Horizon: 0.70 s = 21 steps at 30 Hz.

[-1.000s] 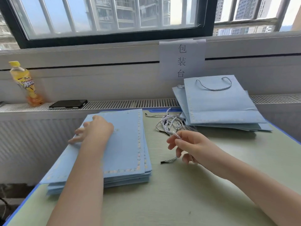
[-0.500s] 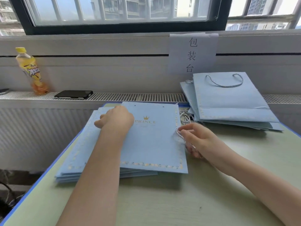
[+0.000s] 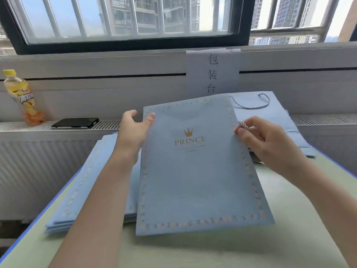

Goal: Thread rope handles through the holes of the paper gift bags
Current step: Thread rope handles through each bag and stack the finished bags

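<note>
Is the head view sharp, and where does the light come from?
Head view: daylight enters through the window behind; the bag is slightly soft, its small print unreadable; wide-angle distortion bends the sill; the left hand and right hand stay clear.

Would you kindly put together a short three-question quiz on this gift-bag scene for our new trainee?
1. True or false: the left hand grips the upper left edge of the flat pale blue paper bag with the gold crown print.
2. What does the right hand pinch: (a) the black phone, (b) the blue-and-white twisted rope, (c) the yellow drink bottle?
3. Fill in: the pile of bags at the back right shows a fitted rope ____.

Key: 1 true; 2 b; 3 handle.
</note>
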Motion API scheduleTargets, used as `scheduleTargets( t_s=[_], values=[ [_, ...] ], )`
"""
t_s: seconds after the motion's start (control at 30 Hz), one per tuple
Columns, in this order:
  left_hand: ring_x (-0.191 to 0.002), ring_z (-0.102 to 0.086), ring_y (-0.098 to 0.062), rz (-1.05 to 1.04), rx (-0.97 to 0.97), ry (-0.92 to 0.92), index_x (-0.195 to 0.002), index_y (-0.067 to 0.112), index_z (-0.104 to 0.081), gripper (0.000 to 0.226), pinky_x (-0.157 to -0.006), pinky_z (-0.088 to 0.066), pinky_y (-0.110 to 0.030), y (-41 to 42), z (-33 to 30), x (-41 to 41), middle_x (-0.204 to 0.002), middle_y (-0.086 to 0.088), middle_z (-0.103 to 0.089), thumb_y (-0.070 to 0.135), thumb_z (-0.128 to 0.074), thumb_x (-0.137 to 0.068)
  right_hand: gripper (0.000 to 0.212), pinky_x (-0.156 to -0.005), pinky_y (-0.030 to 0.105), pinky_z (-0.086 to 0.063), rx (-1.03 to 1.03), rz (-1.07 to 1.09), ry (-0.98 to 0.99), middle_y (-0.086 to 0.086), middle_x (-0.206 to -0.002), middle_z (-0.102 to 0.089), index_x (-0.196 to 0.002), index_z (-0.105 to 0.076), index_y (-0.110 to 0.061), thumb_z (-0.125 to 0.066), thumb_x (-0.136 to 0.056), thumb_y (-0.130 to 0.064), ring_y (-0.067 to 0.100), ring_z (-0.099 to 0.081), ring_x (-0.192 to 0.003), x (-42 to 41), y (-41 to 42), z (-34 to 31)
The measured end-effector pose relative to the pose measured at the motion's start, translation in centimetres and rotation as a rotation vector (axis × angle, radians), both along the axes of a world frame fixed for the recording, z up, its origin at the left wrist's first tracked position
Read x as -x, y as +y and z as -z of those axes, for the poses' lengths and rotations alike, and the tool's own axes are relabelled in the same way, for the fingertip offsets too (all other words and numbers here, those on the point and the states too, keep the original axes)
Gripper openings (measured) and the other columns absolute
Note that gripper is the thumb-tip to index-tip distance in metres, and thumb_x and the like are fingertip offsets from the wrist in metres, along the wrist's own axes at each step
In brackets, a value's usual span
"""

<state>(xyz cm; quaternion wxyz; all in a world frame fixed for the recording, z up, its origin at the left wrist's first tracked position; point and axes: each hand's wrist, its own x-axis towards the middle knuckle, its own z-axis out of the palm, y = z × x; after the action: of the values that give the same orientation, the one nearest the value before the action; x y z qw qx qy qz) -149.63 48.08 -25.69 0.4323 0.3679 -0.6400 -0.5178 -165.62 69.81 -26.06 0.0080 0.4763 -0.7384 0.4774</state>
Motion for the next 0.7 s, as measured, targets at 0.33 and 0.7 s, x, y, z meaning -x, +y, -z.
scheduleTargets(
  t_s=[0.33, 0.7],
  values=[
    [-0.075, -0.062, -0.025, 0.372, -0.154, 0.0, -0.1, 0.018, -0.056, 0.022, -0.083, -0.046, -0.046, 2.9, 0.6, 2.1, -0.095, -0.008, -0.063, -0.001, -0.051, -0.092, 0.014, -0.045, 0.014, -0.033, 0.465, -0.125, -0.498, -0.003, -0.061, -0.056, -0.092, -0.06, -0.012, -0.048, -0.097, -0.007, 0.007, -0.039, -0.047, 1.6, 1.5, -1.8],
    [-0.111, -0.051, -0.025, 0.211, 0.799, -0.601, -0.113, 0.011, -0.061, 0.032, -0.092, -0.04, -0.036, 6.8, 4.2, 5.4, -0.111, -0.003, -0.061, 0.035, -0.055, -0.093, 0.02, -0.062, 0.018, -0.046, 0.256, -0.533, -0.78, 0.005, -0.079, -0.066, -0.087, -0.064, -0.008, -0.067, -0.071, 0.002, 0.016, -0.061, -0.073, -0.7, 0.7, -0.9]
  ],
)
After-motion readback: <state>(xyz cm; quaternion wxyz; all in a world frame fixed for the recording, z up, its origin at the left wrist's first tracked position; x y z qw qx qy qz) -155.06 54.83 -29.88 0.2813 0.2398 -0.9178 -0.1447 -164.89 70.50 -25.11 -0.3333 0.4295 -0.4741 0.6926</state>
